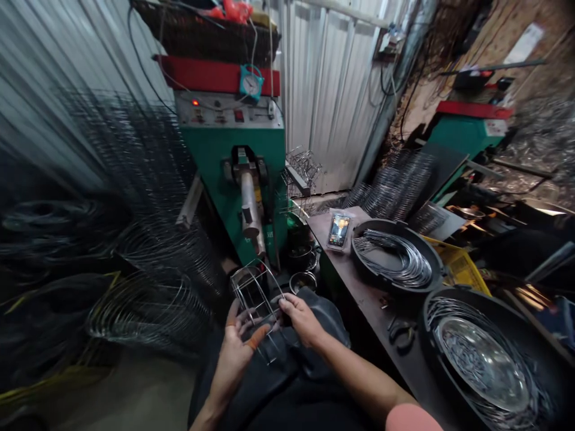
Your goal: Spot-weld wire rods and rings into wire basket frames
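Left hand [239, 338] cradles, right hand [300, 314] pinches the wire frame [254, 302], seemingly already cage-shaped, while loose wires [417, 272] lie unattached in a tray [381, 282]!

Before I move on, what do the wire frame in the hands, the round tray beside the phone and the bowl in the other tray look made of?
Wire frame: bare metal, probably steel, smooth finish; its thin rods gleam silver.
Round tray: likely plastic, matte black; its wall shows only dull sheen, though coated metal is possible.
Bowl: probably stainless steel, polished; it throws bright reflections.
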`<state>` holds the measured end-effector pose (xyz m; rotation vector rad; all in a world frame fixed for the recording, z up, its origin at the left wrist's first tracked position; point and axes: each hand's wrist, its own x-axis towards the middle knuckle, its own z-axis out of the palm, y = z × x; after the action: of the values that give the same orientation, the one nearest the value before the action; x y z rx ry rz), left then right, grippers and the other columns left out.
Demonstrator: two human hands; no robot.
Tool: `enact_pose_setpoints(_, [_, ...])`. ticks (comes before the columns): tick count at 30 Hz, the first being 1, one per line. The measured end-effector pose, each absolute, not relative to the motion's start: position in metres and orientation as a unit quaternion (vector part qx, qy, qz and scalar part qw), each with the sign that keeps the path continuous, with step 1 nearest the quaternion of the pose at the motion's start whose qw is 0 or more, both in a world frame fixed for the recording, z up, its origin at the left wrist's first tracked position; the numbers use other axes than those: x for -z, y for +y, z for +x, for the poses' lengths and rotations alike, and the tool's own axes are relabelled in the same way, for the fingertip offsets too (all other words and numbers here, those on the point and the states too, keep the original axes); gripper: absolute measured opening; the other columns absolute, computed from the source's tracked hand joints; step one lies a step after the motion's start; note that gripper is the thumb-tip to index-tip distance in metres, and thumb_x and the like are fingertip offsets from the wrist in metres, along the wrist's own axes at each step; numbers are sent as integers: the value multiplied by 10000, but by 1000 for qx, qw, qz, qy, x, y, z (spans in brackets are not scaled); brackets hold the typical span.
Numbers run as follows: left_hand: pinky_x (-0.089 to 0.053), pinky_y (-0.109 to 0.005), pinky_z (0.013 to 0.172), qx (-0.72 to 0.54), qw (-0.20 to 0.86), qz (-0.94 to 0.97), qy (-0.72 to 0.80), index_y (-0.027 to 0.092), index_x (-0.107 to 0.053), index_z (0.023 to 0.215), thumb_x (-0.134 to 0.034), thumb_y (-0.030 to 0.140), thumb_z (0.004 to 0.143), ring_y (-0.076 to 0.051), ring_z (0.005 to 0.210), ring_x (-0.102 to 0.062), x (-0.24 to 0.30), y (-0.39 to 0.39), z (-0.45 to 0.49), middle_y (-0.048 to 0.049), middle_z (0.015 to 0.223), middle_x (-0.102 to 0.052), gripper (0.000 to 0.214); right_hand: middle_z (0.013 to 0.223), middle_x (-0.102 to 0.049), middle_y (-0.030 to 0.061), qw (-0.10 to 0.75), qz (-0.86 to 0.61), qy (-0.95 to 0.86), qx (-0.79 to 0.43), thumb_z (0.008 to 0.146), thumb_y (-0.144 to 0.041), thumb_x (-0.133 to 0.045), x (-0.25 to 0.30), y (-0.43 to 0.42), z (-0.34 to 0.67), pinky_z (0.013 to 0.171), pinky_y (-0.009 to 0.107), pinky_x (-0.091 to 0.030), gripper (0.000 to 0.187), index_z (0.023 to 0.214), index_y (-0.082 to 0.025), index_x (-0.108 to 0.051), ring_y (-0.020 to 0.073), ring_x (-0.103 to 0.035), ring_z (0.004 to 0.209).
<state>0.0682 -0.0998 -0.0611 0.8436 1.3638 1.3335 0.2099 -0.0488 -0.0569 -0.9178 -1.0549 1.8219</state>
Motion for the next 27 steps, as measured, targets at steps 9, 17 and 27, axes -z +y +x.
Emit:
enact_pose_setpoints(9, [-541, -337, 639, -553, 529, 282, 578, 170, -587, 944, -778, 308, 498, -227, 820, -609, 69, -96, 69, -45, 892, -626, 504, 897, -660, 51, 320, -375, -582, -647, 794, -538, -490, 80, -16, 240, 729, 328, -469, 485, 1136, -201, -553, 180, -618, 789])
enact_pose_setpoints(17, [-511, -269, 549, -672, 497, 30, 548, 201, -581, 755, -663, 192, 528, -201, 752, -632, 115, -81, -15, 2, 752, -666, 242, 1328, -401, 190, 360, -651, -655, -131, 672, -476, -635, 90, 131, 370, 999, 471, -302, 884, 1391, -132, -253, 328, -362, 1226])
enact_pose_setpoints(27, [-505, -278, 572, -651, 518, -1, 555, 240, -632, 818, -729, 265, 493, -268, 933, -616, 215, -87, -21, -36, 900, -700, 340, 1424, -244, 178, 142, -706, -679, 144, 665, -394, -645, 75, 239, 436, 989, 463, -229, 932, 1416, -203, -126, 347, -200, 1298])
